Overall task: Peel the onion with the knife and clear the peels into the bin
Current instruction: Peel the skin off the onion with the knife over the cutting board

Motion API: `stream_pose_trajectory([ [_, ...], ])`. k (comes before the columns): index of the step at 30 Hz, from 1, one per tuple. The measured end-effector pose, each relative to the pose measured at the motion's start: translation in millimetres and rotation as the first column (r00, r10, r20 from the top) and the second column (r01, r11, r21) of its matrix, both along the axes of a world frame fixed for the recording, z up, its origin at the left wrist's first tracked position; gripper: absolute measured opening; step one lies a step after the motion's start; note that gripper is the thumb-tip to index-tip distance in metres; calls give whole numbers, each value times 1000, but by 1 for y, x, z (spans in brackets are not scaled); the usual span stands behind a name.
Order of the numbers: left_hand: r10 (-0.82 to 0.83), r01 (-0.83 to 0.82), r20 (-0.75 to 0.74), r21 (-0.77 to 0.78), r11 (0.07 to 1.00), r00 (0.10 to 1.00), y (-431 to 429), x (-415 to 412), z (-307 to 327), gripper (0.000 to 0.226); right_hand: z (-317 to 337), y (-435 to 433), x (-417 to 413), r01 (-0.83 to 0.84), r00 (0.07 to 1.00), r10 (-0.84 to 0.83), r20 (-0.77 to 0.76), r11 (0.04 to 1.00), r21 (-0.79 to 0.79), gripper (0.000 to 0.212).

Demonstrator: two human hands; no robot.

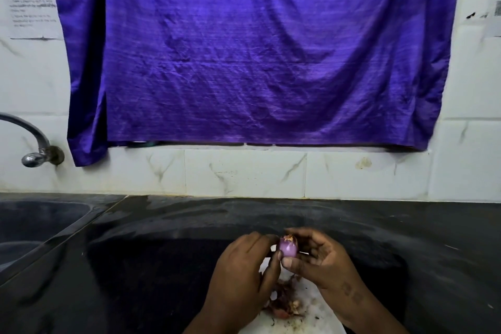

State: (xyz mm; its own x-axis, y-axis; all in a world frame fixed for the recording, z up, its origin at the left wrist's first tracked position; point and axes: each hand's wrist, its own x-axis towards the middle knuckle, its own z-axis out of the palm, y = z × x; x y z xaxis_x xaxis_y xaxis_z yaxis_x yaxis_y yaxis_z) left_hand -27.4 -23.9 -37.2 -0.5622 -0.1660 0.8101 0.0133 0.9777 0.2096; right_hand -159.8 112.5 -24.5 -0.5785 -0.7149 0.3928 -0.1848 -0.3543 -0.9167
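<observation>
A small purple onion [288, 247], mostly bare with a brownish root end on top, is held above the counter between both hands. My left hand [244, 276] pinches its left side with thumb and fingers. My right hand [322, 266] grips its right side and bottom, thumb under it. Reddish-brown peels [284, 304] lie in a small heap on a white board [309, 320] below the hands. No knife and no bin are visible; part of the board is hidden by my hands.
The dark stone counter [162, 252] stretches left and right. A sink [32, 230] is at the left with a metal tap [35, 144] above it. A purple cloth [249, 49] hangs on the tiled wall [244, 173] behind.
</observation>
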Motion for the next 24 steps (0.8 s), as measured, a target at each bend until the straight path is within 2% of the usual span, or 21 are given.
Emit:
stream_pose_trajectory([
  [10,-2,2,-1,-27,1000,1000,3,-3,-3,15,1,-1,1,14,1000,-14,-12,1000,5,50],
  [16,-85,84,-3,152,985,996,9,2,0,23,4,2,5,-62,997,62,53,998,-11,50],
  [20,-115,108,41,141,984,993,7,0,0,14,3,2,5,-59,998,58,28,998,2,48],
  [24,-86,76,90,111,991,992,6,-2,0,16,1,-1,5,-8,1000,8,0,1000,18,47],
])
